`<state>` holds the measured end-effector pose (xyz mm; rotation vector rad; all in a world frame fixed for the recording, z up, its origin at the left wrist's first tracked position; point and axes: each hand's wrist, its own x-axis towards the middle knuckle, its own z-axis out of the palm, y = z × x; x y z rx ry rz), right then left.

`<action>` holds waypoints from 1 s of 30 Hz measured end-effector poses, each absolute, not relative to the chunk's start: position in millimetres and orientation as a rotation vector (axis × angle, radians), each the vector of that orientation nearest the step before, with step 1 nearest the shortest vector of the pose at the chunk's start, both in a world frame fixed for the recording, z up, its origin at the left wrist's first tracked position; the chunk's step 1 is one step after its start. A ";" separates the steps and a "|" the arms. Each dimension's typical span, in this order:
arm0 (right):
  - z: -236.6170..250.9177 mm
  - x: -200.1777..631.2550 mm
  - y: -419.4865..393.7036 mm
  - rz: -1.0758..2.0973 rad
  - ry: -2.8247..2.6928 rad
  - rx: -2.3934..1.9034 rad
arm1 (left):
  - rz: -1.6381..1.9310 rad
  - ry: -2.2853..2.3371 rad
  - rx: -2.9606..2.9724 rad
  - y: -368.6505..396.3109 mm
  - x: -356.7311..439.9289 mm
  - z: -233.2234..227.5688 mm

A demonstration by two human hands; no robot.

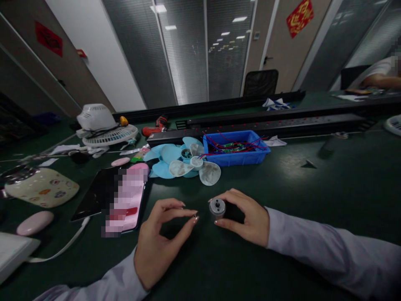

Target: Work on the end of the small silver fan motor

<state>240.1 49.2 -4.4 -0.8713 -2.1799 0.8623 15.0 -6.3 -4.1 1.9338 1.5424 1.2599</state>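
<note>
Between the thumb and fingers of my right hand point(242, 213) stands a small metal cylinder point(217, 206), seemingly a small motor. Its round silver top faces up and shows a dark centre hole with smaller holes beside it. My left hand point(167, 236) is just left of it, thumb and finger pinched together. At those fingertips is a tiny dark piece point(194, 215), too small to name. A gap separates the left fingertips from the cylinder. Beyond both hands lie light blue fan blades point(161, 161) and a greyish fan blade point(209, 173).
A blue bin point(238, 158) holds red wires and green circuit boards. To the left are a phone point(133, 196), a black tablet point(95, 192), a patterned cup point(44, 188) and a white fan point(97, 119). An orange power drill point(156, 126) lies farther back. Another person's arm point(382, 80) shows far right.
</note>
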 end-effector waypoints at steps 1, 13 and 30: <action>-4.6 240.1 49.1 0.858 -2.181 -0.864 | 1.367 1.518 1.927 -2.7 20.6 -5.6; -6.5 240.3 49.7 0.795 -2.200 -0.790 | 1.641 1.207 1.893 18.2 59.2 -11.5; -6.5 240.6 49.8 0.813 -2.200 -0.791 | 1.643 1.028 1.875 20.4 66.0 -7.0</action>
